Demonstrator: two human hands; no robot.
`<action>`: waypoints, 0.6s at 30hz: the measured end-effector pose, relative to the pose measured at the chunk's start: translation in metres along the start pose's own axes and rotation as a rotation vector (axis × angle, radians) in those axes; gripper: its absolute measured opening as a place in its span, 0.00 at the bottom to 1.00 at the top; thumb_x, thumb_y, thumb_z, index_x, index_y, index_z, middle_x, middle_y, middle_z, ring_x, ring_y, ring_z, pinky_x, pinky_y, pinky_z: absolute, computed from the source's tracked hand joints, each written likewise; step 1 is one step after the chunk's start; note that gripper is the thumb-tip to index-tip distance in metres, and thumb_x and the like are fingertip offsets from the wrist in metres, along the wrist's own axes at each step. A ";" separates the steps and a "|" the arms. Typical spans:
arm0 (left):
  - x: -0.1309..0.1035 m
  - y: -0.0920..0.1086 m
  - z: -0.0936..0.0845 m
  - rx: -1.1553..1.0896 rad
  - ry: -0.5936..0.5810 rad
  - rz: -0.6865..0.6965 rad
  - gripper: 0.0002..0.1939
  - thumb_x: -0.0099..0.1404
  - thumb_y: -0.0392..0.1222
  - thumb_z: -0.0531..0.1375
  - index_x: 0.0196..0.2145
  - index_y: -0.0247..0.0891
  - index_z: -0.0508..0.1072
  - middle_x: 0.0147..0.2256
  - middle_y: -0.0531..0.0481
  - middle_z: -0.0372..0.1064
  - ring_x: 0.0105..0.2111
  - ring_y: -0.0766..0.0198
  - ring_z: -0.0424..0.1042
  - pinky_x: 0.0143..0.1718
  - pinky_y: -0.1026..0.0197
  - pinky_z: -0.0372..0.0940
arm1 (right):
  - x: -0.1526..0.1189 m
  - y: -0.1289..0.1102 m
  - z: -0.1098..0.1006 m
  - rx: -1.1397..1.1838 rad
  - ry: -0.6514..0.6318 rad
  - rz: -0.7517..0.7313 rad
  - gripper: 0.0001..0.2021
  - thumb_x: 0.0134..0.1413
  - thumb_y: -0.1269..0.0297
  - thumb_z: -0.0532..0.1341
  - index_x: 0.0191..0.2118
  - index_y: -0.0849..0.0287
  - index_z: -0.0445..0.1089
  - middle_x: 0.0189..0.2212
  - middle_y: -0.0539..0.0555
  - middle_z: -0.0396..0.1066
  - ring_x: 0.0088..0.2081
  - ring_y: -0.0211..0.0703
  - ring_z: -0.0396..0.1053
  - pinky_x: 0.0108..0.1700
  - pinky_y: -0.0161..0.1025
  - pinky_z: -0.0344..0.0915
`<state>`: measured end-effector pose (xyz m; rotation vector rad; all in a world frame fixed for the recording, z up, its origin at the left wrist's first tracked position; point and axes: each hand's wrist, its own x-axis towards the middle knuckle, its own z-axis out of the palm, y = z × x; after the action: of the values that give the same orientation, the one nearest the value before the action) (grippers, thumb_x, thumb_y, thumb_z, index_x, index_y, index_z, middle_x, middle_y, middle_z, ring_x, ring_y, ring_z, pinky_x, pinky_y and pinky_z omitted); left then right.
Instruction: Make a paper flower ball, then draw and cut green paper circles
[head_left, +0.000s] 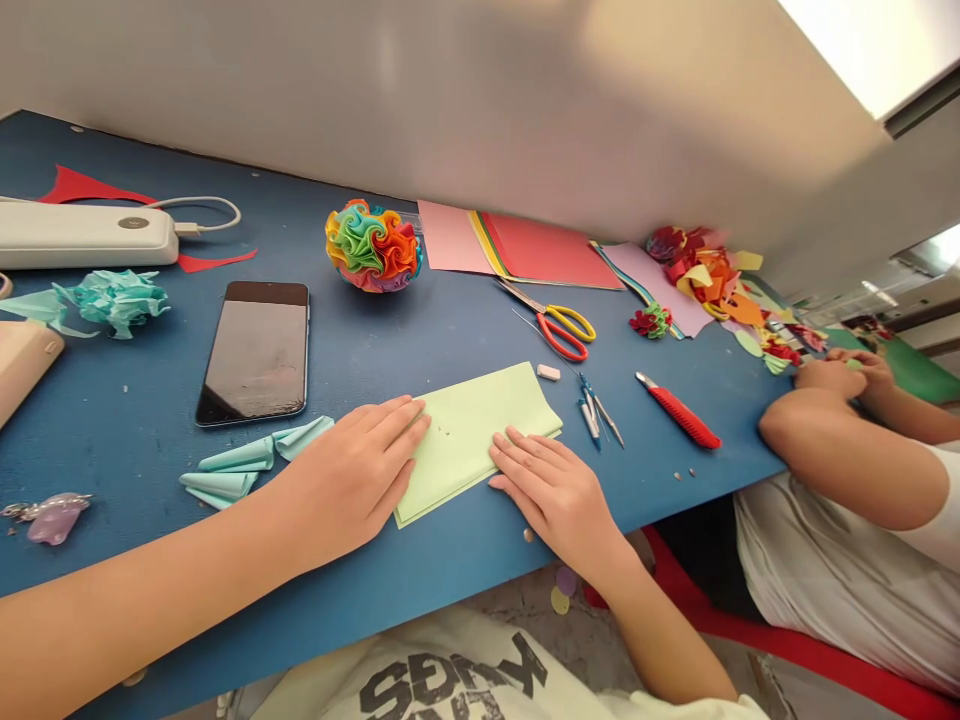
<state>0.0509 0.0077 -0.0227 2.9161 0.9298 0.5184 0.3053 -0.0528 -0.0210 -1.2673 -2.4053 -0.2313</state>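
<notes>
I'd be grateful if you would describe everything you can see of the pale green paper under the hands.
The pale green paper looks thin and plain, folded into layers whose edges show along the near side and part slightly at the right end. It forms a long four-sided piece, lying slantwise on the blue table. A few small specks show on its top. The left hand lies over part of its left end; the right hand's fingers rest on its near side, farther right.
</notes>
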 end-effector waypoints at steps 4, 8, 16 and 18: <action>0.001 0.004 -0.002 -0.007 -0.005 0.001 0.22 0.70 0.39 0.46 0.58 0.29 0.63 0.59 0.37 0.60 0.59 0.49 0.58 0.55 0.46 0.61 | -0.001 0.000 0.001 0.007 0.037 -0.032 0.10 0.58 0.72 0.60 0.45 0.63 0.73 0.44 0.56 0.76 0.50 0.47 0.72 0.49 0.43 0.72; 0.002 0.008 -0.003 -0.035 0.008 -0.002 0.22 0.69 0.39 0.48 0.58 0.27 0.62 0.59 0.34 0.58 0.59 0.47 0.57 0.56 0.45 0.60 | -0.001 0.001 -0.001 0.014 0.051 -0.038 0.10 0.58 0.72 0.60 0.45 0.61 0.73 0.44 0.55 0.76 0.49 0.47 0.72 0.48 0.42 0.73; 0.000 0.011 -0.002 -0.019 -0.064 0.031 0.28 0.69 0.47 0.50 0.64 0.35 0.54 0.66 0.36 0.41 0.65 0.45 0.45 0.62 0.42 0.49 | -0.002 0.001 -0.003 0.005 0.013 -0.043 0.12 0.58 0.66 0.61 0.48 0.60 0.73 0.45 0.55 0.75 0.50 0.47 0.71 0.50 0.43 0.72; 0.000 0.010 0.001 -0.001 -0.104 0.045 0.29 0.69 0.48 0.49 0.65 0.37 0.50 0.67 0.37 0.38 0.66 0.45 0.43 0.62 0.42 0.48 | -0.002 0.001 -0.004 0.002 0.016 -0.054 0.12 0.59 0.65 0.60 0.47 0.61 0.73 0.45 0.55 0.75 0.50 0.48 0.71 0.50 0.43 0.72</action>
<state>0.0565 -0.0003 -0.0221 2.9364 0.8534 0.3657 0.3085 -0.0546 -0.0186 -1.1966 -2.4281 -0.2541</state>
